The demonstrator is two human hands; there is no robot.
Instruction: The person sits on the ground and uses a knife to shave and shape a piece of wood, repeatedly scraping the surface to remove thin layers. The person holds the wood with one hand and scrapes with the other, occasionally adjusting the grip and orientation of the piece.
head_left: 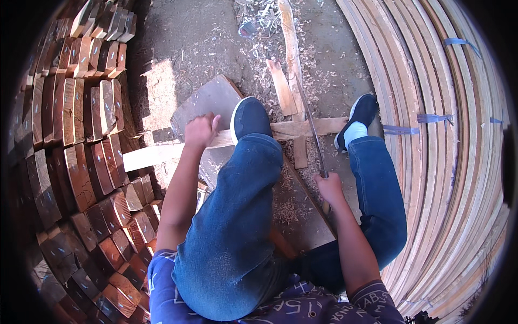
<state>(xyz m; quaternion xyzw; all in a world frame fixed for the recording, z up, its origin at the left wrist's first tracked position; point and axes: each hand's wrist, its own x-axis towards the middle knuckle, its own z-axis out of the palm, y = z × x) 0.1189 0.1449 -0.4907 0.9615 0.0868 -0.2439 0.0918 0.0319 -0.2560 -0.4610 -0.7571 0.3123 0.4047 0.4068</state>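
Note:
A pale wooden plank (156, 156) lies crosswise before me, with my left shoe pressed on it. My left hand (202, 130) is closed over the plank's edge just left of that shoe, thumb raised. In my right hand (330, 189) is the handle of a handsaw (314, 129), its narrow blade seen nearly edge-on and pointing away from me. The blade crosses the plank between my two feet. Under the plank, a longer piece of wood (291, 43) runs away from me. A short board offcut (281, 86) lies beside it.
Stacked timber ends (81, 119) rise along the left. Long boards (431, 162), tied with blue strips (435, 118), line the right. A dark flat board (208, 102) lies beneath the plank. Wood shavings (318, 65) cover parts of the floor, and a thin batten (307, 189) slants near my right hand.

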